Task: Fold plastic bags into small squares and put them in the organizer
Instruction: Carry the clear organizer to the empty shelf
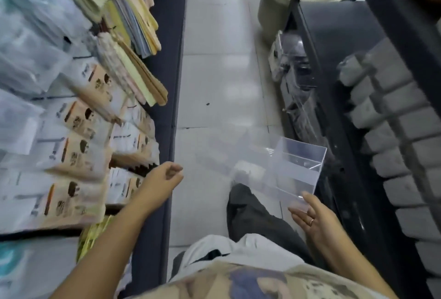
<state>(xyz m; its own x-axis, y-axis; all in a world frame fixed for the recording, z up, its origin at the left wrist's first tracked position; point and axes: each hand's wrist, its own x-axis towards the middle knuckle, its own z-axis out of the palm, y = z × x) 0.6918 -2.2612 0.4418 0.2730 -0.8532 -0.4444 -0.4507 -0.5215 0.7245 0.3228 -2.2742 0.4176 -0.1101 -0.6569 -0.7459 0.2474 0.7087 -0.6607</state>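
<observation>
A person wears a loose top [250, 282] printed with cream, tan and blue patches, a white layer [214, 246] showing at its lower edge, and dark grey trousers [253, 213]. Both forearms are uncovered. 1 thin ring [311, 221] circles a finger of the right hand [317, 220].

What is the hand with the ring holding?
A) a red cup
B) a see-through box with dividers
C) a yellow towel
B: the right hand, the one with the ring, pinches the near edge of the clear organizer above the floor.
</observation>
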